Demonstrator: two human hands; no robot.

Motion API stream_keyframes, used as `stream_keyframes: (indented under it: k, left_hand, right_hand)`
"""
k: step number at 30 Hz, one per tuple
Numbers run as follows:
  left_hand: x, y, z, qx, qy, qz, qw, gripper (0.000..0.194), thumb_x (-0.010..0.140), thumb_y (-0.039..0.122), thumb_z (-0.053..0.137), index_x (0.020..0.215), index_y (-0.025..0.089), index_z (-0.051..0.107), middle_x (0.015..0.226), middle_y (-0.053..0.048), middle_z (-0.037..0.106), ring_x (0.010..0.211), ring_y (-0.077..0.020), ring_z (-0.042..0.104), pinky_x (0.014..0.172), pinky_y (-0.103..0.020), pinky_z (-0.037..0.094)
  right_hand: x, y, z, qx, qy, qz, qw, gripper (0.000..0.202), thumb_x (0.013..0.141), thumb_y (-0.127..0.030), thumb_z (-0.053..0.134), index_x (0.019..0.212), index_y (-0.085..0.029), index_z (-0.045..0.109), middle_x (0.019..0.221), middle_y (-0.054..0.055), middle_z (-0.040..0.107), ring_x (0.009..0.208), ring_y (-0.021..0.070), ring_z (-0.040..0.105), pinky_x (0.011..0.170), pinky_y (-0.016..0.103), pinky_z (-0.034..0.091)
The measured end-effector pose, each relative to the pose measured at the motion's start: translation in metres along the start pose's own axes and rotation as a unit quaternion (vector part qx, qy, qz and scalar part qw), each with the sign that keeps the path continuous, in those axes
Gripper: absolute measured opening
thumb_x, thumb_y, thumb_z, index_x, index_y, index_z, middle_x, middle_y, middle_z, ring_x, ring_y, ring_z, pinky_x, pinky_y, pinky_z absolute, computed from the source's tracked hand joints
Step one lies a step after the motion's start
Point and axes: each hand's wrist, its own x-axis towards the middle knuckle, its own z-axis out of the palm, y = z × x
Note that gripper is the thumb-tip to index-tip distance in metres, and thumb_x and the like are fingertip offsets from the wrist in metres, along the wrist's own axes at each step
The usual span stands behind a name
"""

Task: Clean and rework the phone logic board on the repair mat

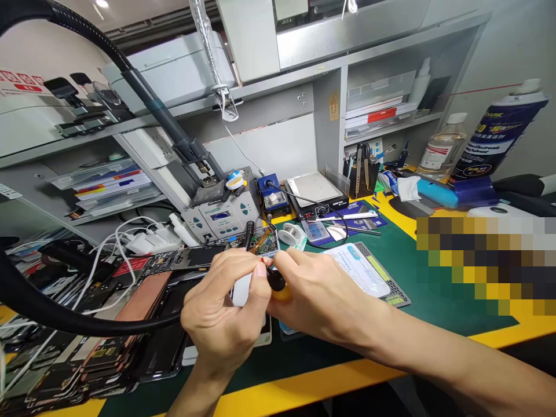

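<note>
Person, two bare hands. Left hand [230, 310]: slender, long fingers, short-trimmed thumbnail [261, 270], fine creases at the finger joints, narrow wrist. Right hand [310, 286]: same slim build, knuckles softly rounded, back of hand smooth; most of its fingertips hidden. Left bare, slim, tapering forearm [200, 382] cut off by bottom edge, only a short stretch visible. Right bare, smooth forearm [425, 347], visible much farther, widens from wrist toward lower right corner, uncovered along its whole visible length. Upper arms out of frame.
</note>
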Motion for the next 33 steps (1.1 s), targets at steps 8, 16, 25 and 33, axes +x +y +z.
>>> stream_keyframes:
  k: [8, 16, 25, 33]
  left_hand:
    - [0.004, 0.001, -0.005, 0.002, -0.025, 0.020, 0.999, 0.021, 0.090, 0.000, 0.067, 0.093, 0.020, 0.072, 0.088, 0.000, 0.073, 0.088, -0.0173, 0.069, 0.091, -0.043, 0.059]
    - [-0.001, 0.002, -0.005, -0.023, -0.060, -0.047, 0.997, 0.019, 0.094, 0.008, 0.068, 0.101, 0.024, 0.074, 0.099, 0.000, 0.076, 0.099, -0.0167, 0.072, 0.100, -0.036, 0.058]
    - [0.000, 0.000, -0.005, -0.040, -0.081, -0.142, 0.986, 0.011, 0.096, 0.019, 0.074, 0.100, 0.028, 0.078, 0.102, 0.003, 0.079, 0.094, -0.0113, 0.077, 0.087, -0.019, 0.061]
    - [0.000, 0.003, -0.006, -0.042, -0.052, -0.169, 0.983, 0.019, 0.093, 0.022, 0.078, 0.110, 0.031, 0.080, 0.105, 0.005, 0.084, 0.092, -0.0095, 0.081, 0.088, -0.014, 0.063]
  right_hand:
    - [-0.001, 0.000, -0.003, 0.002, 0.003, -0.016, 1.000, 0.007, 0.091, -0.022, 0.067, 0.095, -0.020, 0.061, 0.081, 0.004, 0.069, 0.060, 0.0204, 0.061, 0.055, 0.034, 0.027]
    - [0.001, 0.000, -0.003, 0.000, 0.008, 0.006, 1.000, 0.010, 0.094, -0.027, 0.065, 0.094, -0.020, 0.059, 0.080, 0.005, 0.070, 0.060, 0.0225, 0.063, 0.055, 0.035, 0.024]
    - [-0.002, 0.007, -0.012, 0.081, 0.001, 0.033, 0.996, 0.038, 0.090, -0.048, 0.081, 0.095, -0.014, 0.064, 0.078, 0.006, 0.070, 0.060, 0.0206, 0.061, 0.053, 0.034, 0.025]
    - [-0.001, 0.017, -0.035, 0.368, 0.068, 0.075, 0.924, 0.006, 0.094, -0.022, 0.076, 0.094, -0.017, 0.079, 0.085, 0.001, 0.077, 0.069, 0.0125, 0.066, 0.057, 0.023, 0.047]
